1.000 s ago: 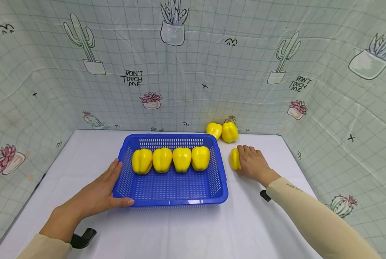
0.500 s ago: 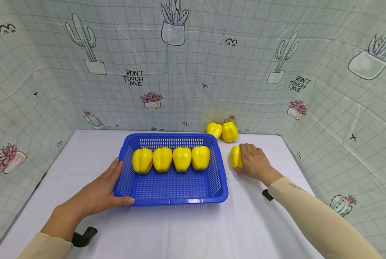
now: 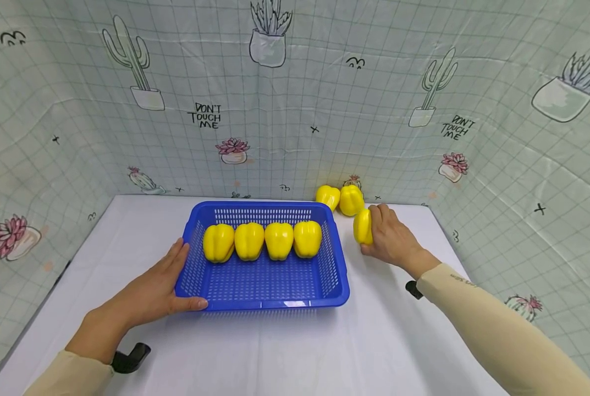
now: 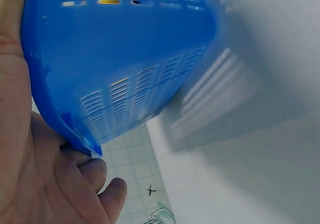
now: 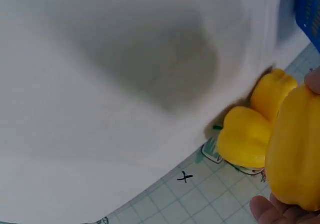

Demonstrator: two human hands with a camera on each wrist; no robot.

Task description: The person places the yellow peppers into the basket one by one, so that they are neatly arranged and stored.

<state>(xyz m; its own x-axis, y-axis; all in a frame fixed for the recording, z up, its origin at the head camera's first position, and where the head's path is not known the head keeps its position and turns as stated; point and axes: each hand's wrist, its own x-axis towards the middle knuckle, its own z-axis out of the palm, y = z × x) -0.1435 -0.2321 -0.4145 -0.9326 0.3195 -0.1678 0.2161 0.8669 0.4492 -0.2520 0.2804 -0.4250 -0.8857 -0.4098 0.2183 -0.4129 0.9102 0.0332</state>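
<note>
My right hand (image 3: 392, 237) grips a yellow bell pepper (image 3: 362, 226) just to the right of a blue plastic basket (image 3: 262, 303). In the right wrist view that held bell pepper (image 5: 295, 149) appears raised off the table, fingertips showing at its lower end. Inside the basket, several yellow bell peppers (image 3: 279, 241) stand in a row toward its far side. My left hand (image 3: 148, 291) rests on the basket's left end, fingers straight along the side and thumb on the front rim. The left wrist view shows the palm against the basket's outside (image 4: 125, 43).
Two more yellow bell peppers (image 3: 351, 200) sit against the back wall, behind the basket's right corner. A white cloth covers the table (image 3: 295, 352). Patterned fabric (image 3: 295, 99) surrounds it at the back and both sides. The basket's front half shows its bare perforated floor.
My right hand has raised the bell pepper and shifted it slightly right and away from me. My left hand stays in the same place on the basket.
</note>
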